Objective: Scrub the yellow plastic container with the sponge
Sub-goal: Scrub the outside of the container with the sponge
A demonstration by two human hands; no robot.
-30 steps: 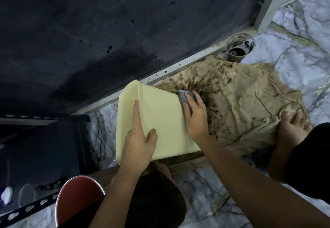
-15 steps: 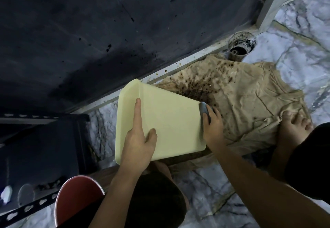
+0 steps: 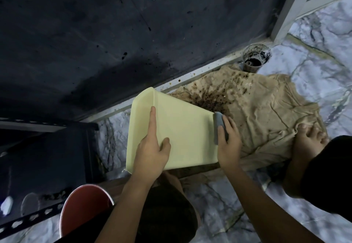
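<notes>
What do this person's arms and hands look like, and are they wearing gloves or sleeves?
Both are bare. The left hand and right hand wear no gloves, and no rings or watch show. Both forearms are uncovered as far as the picture's edge, so no sleeves appear. Fingernails look short and plain. Dark clothing shows only lower down, over the legs.

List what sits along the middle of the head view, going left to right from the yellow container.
yellow container → left hand → sponge → right hand → stained cloth → bare foot
</notes>
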